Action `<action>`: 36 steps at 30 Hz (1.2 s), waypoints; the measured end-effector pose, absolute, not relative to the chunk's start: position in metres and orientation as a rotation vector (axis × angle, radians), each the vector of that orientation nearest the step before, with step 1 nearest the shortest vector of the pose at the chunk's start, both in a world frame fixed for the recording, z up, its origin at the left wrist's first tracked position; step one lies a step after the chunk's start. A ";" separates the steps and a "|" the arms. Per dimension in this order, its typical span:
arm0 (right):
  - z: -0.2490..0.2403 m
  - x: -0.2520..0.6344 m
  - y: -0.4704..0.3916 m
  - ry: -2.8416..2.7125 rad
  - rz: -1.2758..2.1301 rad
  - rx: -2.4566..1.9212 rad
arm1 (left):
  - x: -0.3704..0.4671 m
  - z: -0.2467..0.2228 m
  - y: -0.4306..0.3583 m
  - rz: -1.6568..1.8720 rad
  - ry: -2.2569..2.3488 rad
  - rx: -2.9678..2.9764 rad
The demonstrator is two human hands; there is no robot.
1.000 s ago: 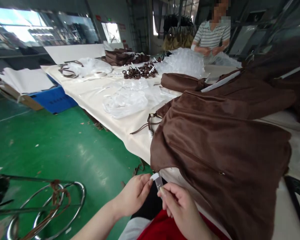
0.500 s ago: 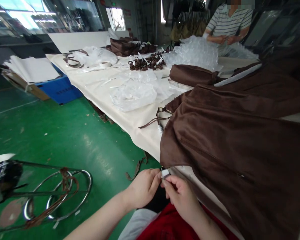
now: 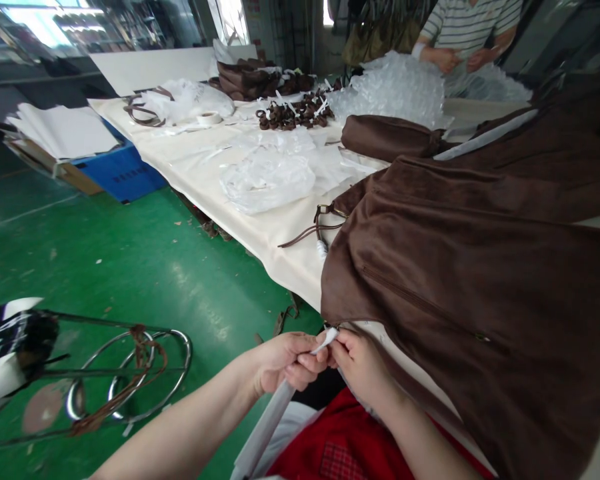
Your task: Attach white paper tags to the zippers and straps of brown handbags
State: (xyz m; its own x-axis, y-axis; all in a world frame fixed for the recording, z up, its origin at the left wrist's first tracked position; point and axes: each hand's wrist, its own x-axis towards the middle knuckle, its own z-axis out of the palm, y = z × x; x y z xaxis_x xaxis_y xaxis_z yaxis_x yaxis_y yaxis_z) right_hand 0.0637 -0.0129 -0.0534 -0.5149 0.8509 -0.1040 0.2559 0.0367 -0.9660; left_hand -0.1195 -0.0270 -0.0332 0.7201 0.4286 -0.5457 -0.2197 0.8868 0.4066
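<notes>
My left hand is closed around a long white strip, whose tail hangs down over my lap. Its upper end wraps at the lower left corner of a large brown leather-look bag. Pressed against that end, the fingertips of my right hand are pinched together. Small metal hardware at the corner is mostly hidden by my fingers. Higher on the bag's left edge, a buckle with thin brown cords and a white-wrapped end sticks out over the table.
Clear plastic bags and a pile of small brown pieces lie on the cream-covered table. A person in a striped shirt handles plastic across it. A metal stool frame and a blue box stand left.
The white strip now shows its long tail below my left hand, whose fingers have curled around it. My right hand stays at the bag corner. The view has tilted slightly downward.
</notes>
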 end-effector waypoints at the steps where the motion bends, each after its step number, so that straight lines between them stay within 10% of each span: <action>1: -0.053 0.063 -0.011 -1.809 1.492 -1.108 | -0.119 -0.034 -0.027 0.377 0.666 0.324; 11: -0.053 0.066 -0.016 -1.707 1.478 -1.406 | -0.100 -0.031 -0.045 0.641 1.401 1.766; 17: -0.037 0.073 -0.031 -1.360 1.826 -1.367 | -0.106 -0.044 -0.055 0.149 1.660 2.824; 26: -0.027 0.063 -0.027 -1.891 1.171 -1.404 | -0.091 -0.042 -0.058 -0.097 1.691 2.407; 36: -0.059 0.068 -0.037 -1.422 1.777 -1.257 | -0.104 -0.029 -0.052 0.705 1.526 1.465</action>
